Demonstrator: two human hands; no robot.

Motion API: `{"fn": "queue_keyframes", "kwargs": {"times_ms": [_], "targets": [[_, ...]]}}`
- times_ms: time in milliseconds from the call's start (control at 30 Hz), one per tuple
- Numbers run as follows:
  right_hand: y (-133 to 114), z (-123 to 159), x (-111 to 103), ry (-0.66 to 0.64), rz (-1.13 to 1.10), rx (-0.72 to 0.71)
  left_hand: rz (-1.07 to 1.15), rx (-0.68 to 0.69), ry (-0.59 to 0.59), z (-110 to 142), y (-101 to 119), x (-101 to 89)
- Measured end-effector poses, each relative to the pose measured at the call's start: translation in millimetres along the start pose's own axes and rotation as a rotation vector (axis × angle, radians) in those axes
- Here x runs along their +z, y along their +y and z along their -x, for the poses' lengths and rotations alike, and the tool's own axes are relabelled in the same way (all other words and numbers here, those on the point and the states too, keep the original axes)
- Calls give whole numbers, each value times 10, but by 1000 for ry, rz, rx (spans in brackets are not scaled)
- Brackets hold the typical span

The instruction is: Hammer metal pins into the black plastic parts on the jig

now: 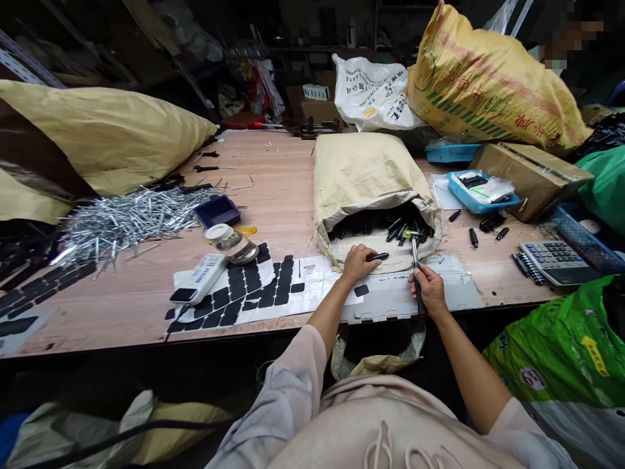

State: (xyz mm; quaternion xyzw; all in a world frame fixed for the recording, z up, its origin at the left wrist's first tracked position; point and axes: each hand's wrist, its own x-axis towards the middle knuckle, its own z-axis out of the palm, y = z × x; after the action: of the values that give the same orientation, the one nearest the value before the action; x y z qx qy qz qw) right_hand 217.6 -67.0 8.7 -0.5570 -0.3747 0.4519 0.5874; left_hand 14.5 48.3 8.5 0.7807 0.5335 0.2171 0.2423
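Observation:
My left hand (pixel 360 262) is closed on a small black handle-shaped piece (pixel 379 256), which points right at the mouth of a beige woven sack (pixel 364 166). My right hand (pixel 430 286) is wrapped around the black grip of a small hammer (pixel 415 251). The hammer stands roughly upright, its yellowish head at the sack's opening. Inside the opening lie several similar black pieces (pixel 398 229), partly in shadow. Under both hands a grey sheet (pixel 459 286) lies along the table edge.
A heap of thin metal rods (pixel 131 218) lies left, near a dark blue tray (pixel 218 212) and a jar (pixel 231 243). Black stickers (pixel 244 280) lie beside a white box (pixel 200 280). Right are a blue basket (pixel 481 205), a cardboard box (pixel 532 172) and a calculator (pixel 556 260).

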Motion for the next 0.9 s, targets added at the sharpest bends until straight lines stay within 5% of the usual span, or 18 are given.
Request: {"fn": "queue_keyframes", "kwargs": {"times_ms": [267, 600, 900], "targets": [[-24, 127, 34, -42, 329, 27, 70, -40, 21, -26, -17, 56], [-106, 212, 69, -39, 669, -164, 112, -98, 40, -63, 7, 79], [-149, 217, 167, -80, 637, -192, 109, -116, 26, -48, 45, 47]]}}
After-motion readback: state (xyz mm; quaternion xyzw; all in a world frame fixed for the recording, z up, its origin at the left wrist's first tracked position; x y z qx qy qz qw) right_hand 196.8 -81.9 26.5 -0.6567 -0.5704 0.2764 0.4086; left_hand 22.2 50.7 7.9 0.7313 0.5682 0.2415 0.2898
